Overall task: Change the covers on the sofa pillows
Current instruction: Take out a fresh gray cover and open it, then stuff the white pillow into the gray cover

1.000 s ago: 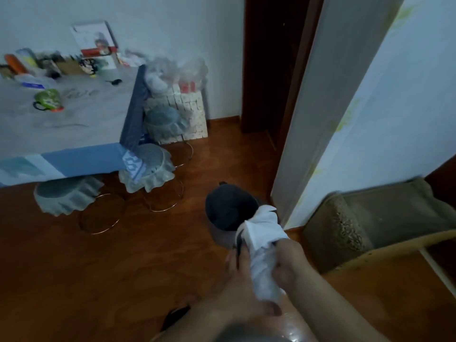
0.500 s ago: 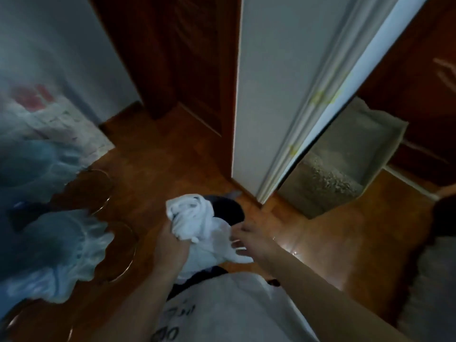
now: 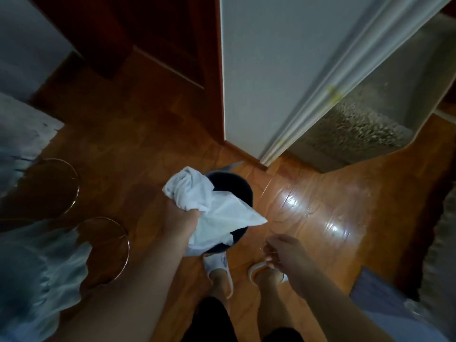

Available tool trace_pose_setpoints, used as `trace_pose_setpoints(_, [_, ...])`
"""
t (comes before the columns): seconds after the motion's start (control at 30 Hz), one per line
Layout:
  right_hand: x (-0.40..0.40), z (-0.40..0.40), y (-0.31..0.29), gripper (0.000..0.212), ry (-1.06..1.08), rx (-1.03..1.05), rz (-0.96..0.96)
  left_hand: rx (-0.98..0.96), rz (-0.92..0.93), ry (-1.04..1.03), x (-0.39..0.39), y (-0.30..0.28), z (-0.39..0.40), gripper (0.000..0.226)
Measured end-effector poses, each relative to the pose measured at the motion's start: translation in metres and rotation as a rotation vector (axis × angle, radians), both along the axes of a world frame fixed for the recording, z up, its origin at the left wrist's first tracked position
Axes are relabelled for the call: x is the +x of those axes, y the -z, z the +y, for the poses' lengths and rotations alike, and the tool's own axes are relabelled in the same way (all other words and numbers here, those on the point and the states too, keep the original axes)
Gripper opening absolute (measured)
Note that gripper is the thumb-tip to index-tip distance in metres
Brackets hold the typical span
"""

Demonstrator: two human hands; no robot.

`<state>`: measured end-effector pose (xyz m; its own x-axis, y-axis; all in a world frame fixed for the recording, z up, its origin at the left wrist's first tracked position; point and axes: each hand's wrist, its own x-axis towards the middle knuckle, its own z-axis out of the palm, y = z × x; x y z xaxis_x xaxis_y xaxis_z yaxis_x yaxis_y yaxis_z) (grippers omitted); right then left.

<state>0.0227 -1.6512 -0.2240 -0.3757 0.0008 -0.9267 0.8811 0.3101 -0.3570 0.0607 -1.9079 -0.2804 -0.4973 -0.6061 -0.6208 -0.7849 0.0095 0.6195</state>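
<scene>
While the left hand (image 3: 181,218) grips the white cover (image 3: 209,208), the right hand (image 3: 283,250) hangs apart.

White cloth over a dark bin on a reddish-brown floor

The bunched cover (image 3: 207,206) is plain white, lying over the black round bin (image 3: 237,191); beneath the bin the wooden floor (image 3: 320,213) is glossy orange-brown. Just below the bin, the slippers (image 3: 218,264) are white. Left of the bin, the stool rings (image 3: 103,250) are brassy metal, their frilled covers (image 3: 42,275) pale grey-blue. Above the bin, the wall panel (image 3: 271,65) is pale grey, the door frame (image 3: 212,70) dark red-brown.
</scene>
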Motion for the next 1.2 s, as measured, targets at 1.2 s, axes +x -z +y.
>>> trace_pose_setpoints(1.2, [0.019,0.084,-0.137,0.020,-0.264,0.194,0.236,0.296,-0.247,0.484,-0.022,-0.192,0.099,0.018])
